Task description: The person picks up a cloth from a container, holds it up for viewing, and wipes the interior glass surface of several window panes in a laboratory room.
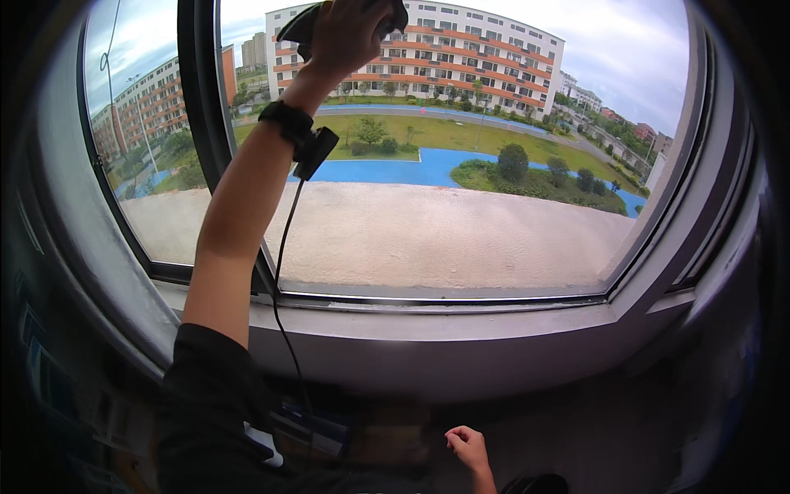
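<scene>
My left hand [349,37] is raised at the top of the view, closed on a dark cloth [300,23] in front of the window pane [444,241]. The cloth bunches out on both sides of the hand, and its upper part is cut off by the picture's edge. A black strap with a small black box [316,153] sits on that wrist, and a cable [281,259] hangs from it. Low in the view, my right hand [467,443] hangs with curled fingers, below the windowsill [432,324], and nothing shows in it.
A dark vertical window frame [207,92] stands left of the large pane, with another pane beyond it. Below the sill, blurred boxes [327,435] lie in shadow. Outside are a pale ledge, a blue path, shrubs and a white and orange building [457,55].
</scene>
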The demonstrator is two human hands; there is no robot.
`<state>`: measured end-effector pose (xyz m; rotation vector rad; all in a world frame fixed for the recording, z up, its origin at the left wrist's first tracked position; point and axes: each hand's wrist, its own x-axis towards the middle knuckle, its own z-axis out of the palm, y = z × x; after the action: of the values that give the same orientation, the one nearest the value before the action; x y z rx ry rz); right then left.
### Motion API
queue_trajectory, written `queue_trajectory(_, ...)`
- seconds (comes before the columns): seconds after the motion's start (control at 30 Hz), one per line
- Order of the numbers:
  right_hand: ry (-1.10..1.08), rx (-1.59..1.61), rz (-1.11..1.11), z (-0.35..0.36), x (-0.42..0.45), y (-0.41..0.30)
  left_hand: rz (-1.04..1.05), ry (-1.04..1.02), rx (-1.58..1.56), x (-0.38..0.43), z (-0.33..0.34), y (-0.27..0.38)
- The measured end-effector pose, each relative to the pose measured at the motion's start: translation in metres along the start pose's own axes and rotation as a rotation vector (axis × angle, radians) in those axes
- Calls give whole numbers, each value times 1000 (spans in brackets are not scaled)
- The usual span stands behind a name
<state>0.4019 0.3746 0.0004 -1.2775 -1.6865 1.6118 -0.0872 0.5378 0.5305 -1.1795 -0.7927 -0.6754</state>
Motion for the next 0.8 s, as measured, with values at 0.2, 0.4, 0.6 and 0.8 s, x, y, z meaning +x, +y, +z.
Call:
queue_trajectory(0.2, -59, -183, -96, -36, 22, -9, -180, -374, -175, -195, -65, 186)
queue_trajectory(0.4, 117, -166, -167, -43, 3, -13, 110, -628, -479, -334, -103, 263)
queue_trajectory(0.6, 81, -129, 23, -17, -25, 5, 31, -382, -453, -225, -68, 191)
queue_trajectory(0.8, 69, -243, -11, -19, -34, -15, -284, 33, -74, 71, 23, -37)
